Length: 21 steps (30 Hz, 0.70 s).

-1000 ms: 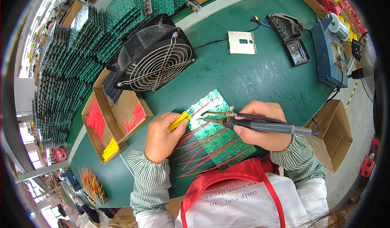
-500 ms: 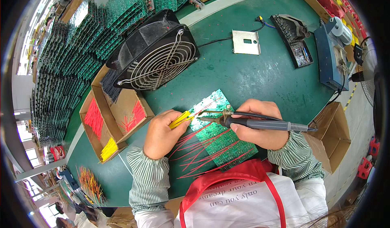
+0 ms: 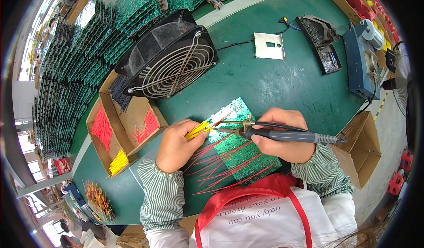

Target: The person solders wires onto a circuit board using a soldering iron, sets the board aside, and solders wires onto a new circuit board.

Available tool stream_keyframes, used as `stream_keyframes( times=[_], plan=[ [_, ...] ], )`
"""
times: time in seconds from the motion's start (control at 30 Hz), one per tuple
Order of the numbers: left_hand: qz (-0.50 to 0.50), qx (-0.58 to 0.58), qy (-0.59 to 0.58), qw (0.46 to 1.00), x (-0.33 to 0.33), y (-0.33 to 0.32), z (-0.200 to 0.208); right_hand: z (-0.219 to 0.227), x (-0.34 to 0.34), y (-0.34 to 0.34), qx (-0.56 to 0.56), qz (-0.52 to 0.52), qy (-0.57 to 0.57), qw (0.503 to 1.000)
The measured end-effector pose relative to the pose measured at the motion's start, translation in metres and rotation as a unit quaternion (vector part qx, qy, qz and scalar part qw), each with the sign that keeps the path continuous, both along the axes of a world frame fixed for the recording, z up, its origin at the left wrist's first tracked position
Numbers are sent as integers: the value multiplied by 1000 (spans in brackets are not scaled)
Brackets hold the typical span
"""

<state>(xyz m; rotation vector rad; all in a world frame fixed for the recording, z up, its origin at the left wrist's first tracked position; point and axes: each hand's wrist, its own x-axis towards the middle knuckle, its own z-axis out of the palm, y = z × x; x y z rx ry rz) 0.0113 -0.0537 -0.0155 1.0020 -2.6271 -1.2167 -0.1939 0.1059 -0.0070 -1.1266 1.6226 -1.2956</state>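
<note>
A green circuit board [image 3: 251, 162] lies on the green table in front of me, with several red wires [image 3: 212, 170] trailing off its left side. My left hand [image 3: 177, 145] is closed around a bunch of yellow wires [image 3: 197, 130], whose ends point over the board's upper left edge. In my right hand [image 3: 285, 135] is a grey-handled soldering iron [image 3: 291, 135] with a thin metal solder-feed tube above it. The iron's tip meets the yellow wire ends at the board; whether it touches the board itself I cannot tell.
A black fan [image 3: 174, 60] stands beyond my left hand. Left of it, a cardboard box [image 3: 143, 144] holds red, yellow and dark wires. Stacked circuit boards [image 3: 73, 71] fill the far left. A metal plate [image 3: 269, 46], a black tray [image 3: 324, 44] and a blue soldering station [image 3: 358, 64] sit far right.
Both hands stay almost in place. The yellow wire ends and the iron's tip have shifted very slightly at the board; the grips are unchanged.
</note>
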Motion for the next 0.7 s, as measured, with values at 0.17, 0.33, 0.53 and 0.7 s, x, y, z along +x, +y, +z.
stream_keyframes(
  times=[0.17, 0.33, 0.53, 0.7],
  plan=[
    [4, 6, -1, 1000, 2, 1, -2, 3, -4, 4, -20, -20, 6, 1000],
    [97, -218, 11, 971, 20, -6, 14, 6, -9, 10, -4, -30, -14, 999],
    [54, -232, 48, 970, 1, 11, 31, 4, -14, 13, -18, -45, 9, 999],
    [2, -117, 34, 993, -18, 17, 5, 4, -15, 14, -13, -51, 9, 999]
  ],
)
